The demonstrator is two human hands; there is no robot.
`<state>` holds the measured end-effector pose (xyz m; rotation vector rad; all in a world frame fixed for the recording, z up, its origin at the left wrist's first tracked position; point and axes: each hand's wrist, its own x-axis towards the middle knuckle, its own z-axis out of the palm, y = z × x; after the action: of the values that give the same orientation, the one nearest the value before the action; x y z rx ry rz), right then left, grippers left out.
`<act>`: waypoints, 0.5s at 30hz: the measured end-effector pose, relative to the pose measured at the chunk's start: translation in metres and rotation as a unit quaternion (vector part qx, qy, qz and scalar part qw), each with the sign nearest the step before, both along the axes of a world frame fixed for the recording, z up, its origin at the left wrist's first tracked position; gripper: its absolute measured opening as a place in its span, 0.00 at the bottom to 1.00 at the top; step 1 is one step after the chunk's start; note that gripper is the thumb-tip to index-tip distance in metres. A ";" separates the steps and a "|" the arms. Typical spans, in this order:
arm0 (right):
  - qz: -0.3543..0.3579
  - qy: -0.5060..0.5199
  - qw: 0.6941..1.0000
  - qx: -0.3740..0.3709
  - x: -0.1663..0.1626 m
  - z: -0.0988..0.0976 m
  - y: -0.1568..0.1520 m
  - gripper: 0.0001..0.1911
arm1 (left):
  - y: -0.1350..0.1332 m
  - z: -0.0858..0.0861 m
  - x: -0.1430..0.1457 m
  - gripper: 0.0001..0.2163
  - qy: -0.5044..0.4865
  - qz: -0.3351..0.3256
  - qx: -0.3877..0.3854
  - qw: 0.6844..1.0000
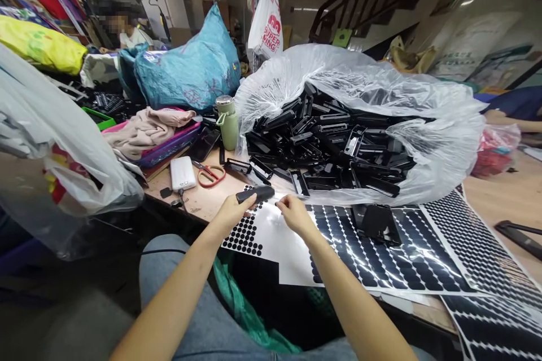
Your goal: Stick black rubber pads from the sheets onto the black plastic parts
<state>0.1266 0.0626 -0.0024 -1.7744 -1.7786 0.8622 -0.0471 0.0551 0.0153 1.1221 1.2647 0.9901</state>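
Note:
My left hand [228, 214] is closed around a dark, elongated black plastic part [261, 193], held above the front of the table. Just to its right, my right hand [293, 213] pinches thumb and forefinger together; whatever lies between the fingertips is too small to make out. Under both hands lies a white sheet with small round black stickers [248, 235], part of it bare white. A larger sheet of black stickers [359, 262] extends to the right, with a black piece [381, 224] resting on it. Behind the hands, many similar black plastic parts [322, 149] fill an opened clear plastic bag [440, 96].
Red-handled scissors [212, 176], a white power bank [183, 174] and a green bottle [228, 127] stand or lie left of the bag. A white plastic bag [84, 141] hangs at the left. More sticker sheets [486, 248] cover the right side. Other people sit farther back.

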 end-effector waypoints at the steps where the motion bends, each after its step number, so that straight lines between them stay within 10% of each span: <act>1: 0.008 0.036 0.999 0.014 0.006 0.007 -0.011 0.09 | -0.005 0.001 0.001 0.13 -0.038 -0.001 -0.013 0.999; 5: 0.039 0.189 0.976 0.096 0.014 0.030 -0.046 0.09 | -0.023 0.007 0.012 0.13 -0.185 -0.054 -0.070 0.979; 15: 0.017 0.156 0.982 0.107 0.011 0.049 -0.069 0.06 | -0.051 0.016 0.029 0.16 -0.264 -0.114 -0.098 0.953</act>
<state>0.1377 -0.0064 0.0466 -1.3913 -1.6315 0.8730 -0.0181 0.0036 0.0310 0.7572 0.7610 0.8894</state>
